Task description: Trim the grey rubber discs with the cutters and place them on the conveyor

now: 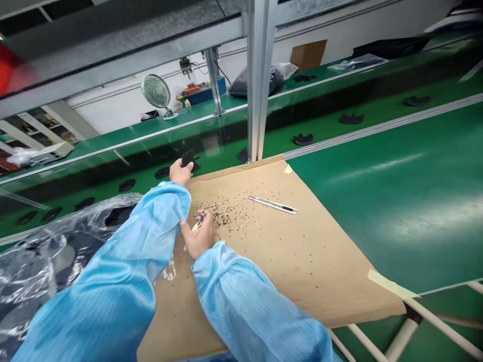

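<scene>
My left hand (180,172) reaches to the far edge of the cardboard sheet (271,281), its fingers closed on a thin black curved plastic part (187,158) held over the green belt. Closer to me, my right hand (202,237) is wrapped round small nippers (198,221) with pale handles and a metal head; the fingers cover most of them. Tiny black scraps (222,216) lie scattered on the cardboard beside my right hand. A slim utility knife (273,204) rests on the sheet, right of the scraps.
Several black parts (351,118) lie spaced along the green conveyor belt (219,146). At left, a clear plastic bag (56,256) holds black parts. A metal post (260,80) rises behind the cardboard. A fan (156,91) stands on the far ledge. Pale tubes (445,327) are at lower right.
</scene>
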`<state>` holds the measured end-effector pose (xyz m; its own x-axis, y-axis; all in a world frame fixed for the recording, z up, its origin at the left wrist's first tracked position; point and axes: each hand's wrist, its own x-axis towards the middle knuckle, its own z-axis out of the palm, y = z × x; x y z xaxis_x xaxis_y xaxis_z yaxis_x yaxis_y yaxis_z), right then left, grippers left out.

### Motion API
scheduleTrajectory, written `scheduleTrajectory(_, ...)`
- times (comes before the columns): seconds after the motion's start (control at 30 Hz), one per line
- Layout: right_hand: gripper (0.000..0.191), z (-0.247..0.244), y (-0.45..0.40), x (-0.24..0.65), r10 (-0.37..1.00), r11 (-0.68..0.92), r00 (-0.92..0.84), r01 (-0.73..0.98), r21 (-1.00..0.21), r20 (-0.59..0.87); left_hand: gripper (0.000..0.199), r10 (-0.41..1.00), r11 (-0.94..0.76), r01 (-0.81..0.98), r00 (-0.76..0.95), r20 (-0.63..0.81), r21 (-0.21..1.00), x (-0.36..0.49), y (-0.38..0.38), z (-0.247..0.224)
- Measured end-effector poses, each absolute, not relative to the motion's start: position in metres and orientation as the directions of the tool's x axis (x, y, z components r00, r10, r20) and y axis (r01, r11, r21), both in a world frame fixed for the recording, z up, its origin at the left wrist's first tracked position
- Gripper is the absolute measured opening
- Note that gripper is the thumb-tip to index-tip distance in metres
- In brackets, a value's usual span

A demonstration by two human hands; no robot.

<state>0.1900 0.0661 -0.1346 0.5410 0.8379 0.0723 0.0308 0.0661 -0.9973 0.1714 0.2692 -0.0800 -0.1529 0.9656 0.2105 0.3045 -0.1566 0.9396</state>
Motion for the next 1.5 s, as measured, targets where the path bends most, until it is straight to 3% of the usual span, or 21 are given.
scheduleTrajectory(0.13,0.045,-0.137,0.066,0.193,0.871,0.112,0.468,0.112,-0.987,0.152,0.021,0.966,-0.173,-0.011,-0.196,0.168,0.985,0.123,0.190,-0.068)
scheduleTrajectory(0.23,0.037,-0.133,0.062,0.200,0.879,0.185,0.409,0.183,-0.966,0.246,0.031,0.994,-0.017,-0.257,-0.105,-0.010,0.966,0.087,0.128,-0.075)
scheduleTrajectory(0.33,0.052,-0.128,0.058,0.207,0.878,0.186,0.360,0.352,-0.917,0.316,0.031,0.986,0.125,-0.414,-0.049,-0.159,0.902,0.064,0.087,-0.096)
scheduleTrajectory(0.4,0.063,-0.128,0.055,0.210,0.899,0.217,0.238,0.488,-0.846,0.368,0.029,0.976,0.181,-0.504,-0.013,-0.216,0.845,0.057,0.075,-0.109)
scheduleTrajectory(0.47,0.060,-0.130,0.054,0.212,0.908,0.293,0.066,0.608,-0.738,0.415,0.029,0.973,0.213,-0.561,0.045,-0.227,0.800,0.054,0.073,-0.118)
scheduleTrajectory(0.6,0.052,-0.135,0.055,0.213,0.877,0.387,-0.127,0.759,-0.523,0.464,0.029,0.979,0.205,-0.581,0.108,-0.175,0.787,0.050,0.078,-0.124)
scheduleTrajectory(0.73,0.048,-0.135,0.055,0.212,0.846,0.439,-0.203,0.790,-0.428,0.493,0.031,0.978,0.207,-0.586,0.147,-0.148,0.783,0.049,0.079,-0.126)
scheduleTrajectory(1.13,0.038,-0.138,0.054,0.211,0.804,0.462,-0.205,0.806,-0.370,0.558,0.029,0.976,0.216,-0.608,0.153,-0.153,0.765,0.049,0.078,-0.128)
scheduleTrajectory(1.5,0.043,-0.132,0.052,0.212,0.874,0.359,-0.210,0.888,-0.289,0.439,0.036,0.984,0.175,-0.603,0.139,-0.114,0.778,0.052,0.076,-0.130)
